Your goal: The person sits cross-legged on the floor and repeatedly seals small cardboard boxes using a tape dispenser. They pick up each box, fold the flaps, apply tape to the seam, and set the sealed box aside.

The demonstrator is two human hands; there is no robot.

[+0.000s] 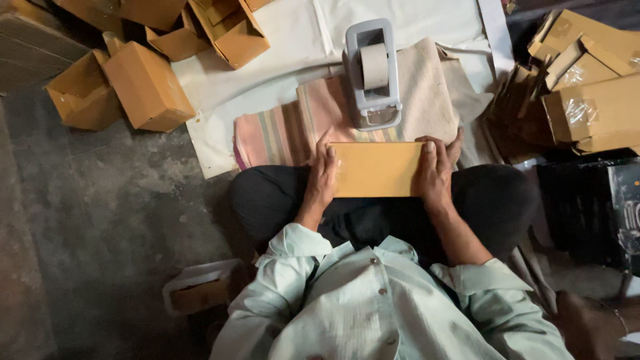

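**Seated worker, small carton held at lap: items listed left to right**

While the person sits cross-legged on the floor (113,220), the surroundings are as follows.

1. Assembled brown cartons (133,83), far left, tumbled on the bare concrete at odd angles; some gape open, which suggests they were set aside loosely rather than stacked.
2. White tray (200,283), low left beside the knee, with something brown inside; contents too dim to tell.
3. White sheet (267,73), spread over the floor ahead, apparently to keep goods off the concrete.
4. Striped cloth (287,130), folded on the sheet just beyond the knees, giving a padded working surface.
5. Left hand (323,175), closed on the left end of the flat brown carton (377,170), thumb on top, fingers wrapped under.
6. The carton itself, level across the lap, long side toward the body, held between both hands so its top face stays presented upward.
7. Grey tape dispenser (373,73), upright on the cloth directly beyond the carton, roll loaded, within easy reach.
8. Right hand (435,175), gripping the carton's right end, mirroring the left.
9. Tape-sealed cartons (590,100), far right, piled closely, with flat blanks (513,110) leaning beside them.
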